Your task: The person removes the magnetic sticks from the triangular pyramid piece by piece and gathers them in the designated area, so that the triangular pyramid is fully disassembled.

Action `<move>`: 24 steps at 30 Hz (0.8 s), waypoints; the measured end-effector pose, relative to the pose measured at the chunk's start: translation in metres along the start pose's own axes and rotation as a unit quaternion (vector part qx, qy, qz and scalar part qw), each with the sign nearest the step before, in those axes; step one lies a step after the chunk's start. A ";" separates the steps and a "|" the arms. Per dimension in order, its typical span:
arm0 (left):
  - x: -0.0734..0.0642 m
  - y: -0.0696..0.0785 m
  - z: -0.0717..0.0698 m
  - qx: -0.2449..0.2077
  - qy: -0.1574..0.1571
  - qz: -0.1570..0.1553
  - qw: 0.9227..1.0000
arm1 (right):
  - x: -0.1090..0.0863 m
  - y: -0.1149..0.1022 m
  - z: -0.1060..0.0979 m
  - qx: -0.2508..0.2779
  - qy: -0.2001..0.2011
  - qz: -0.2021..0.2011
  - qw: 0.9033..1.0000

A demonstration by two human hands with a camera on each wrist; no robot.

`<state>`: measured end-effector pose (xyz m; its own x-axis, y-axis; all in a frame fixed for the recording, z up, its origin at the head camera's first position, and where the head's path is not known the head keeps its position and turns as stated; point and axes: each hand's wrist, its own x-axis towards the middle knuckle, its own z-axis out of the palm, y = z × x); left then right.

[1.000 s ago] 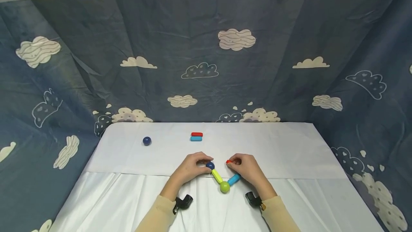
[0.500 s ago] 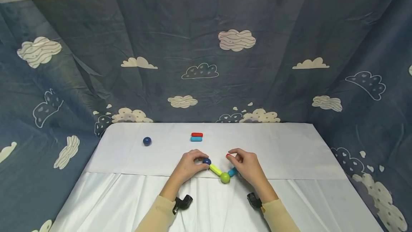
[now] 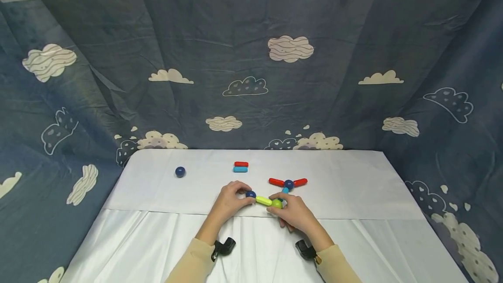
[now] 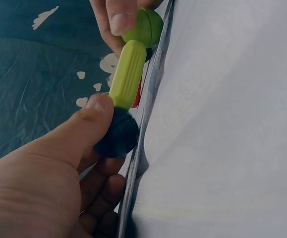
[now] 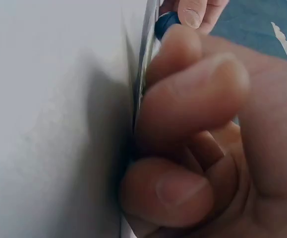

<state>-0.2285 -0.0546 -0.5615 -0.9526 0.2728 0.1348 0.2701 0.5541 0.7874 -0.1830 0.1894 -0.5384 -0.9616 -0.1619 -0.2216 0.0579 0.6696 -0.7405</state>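
Observation:
A dark blue ball (image 3: 250,194) is pinched between the thumb and fingers of my left hand (image 3: 232,202). From it a yellow-green rod (image 3: 263,201) runs right to a green ball (image 3: 277,204), which my right hand (image 3: 295,213) grips between thumb and index finger. Beyond the green ball a light blue rod (image 3: 285,190) leads to another dark blue ball (image 3: 288,184), with a red rod (image 3: 276,182) on its left and a second red rod (image 3: 300,182) on its right. The left wrist view shows the yellow-green rod (image 4: 128,74) joining both balls. In the right wrist view, fingers hide the green ball.
On the white-covered table (image 3: 346,187), a loose dark blue ball (image 3: 180,172) lies at the back left. A loose red rod (image 3: 241,164) and a light blue rod (image 3: 240,170) lie side by side behind the hands. A cloud-patterned curtain (image 3: 220,56) hangs behind.
My right hand has shifted from the red rod to the green ball, uncovering the far blue ball and both red rods. The green ball has moved away from me, and the yellow-green rod now lies nearly sideways.

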 end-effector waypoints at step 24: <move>-0.001 -0.001 -0.003 -0.020 -0.051 0.003 0.999 | 0.001 0.001 0.002 0.004 0.056 0.016 0.998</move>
<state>-0.2280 -0.0578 -0.5609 -0.9310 0.3560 0.0800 0.2689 0.5212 0.8099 -0.1836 0.1886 -0.5411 -0.9833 -0.0578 -0.1723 0.0905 0.6667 -0.7398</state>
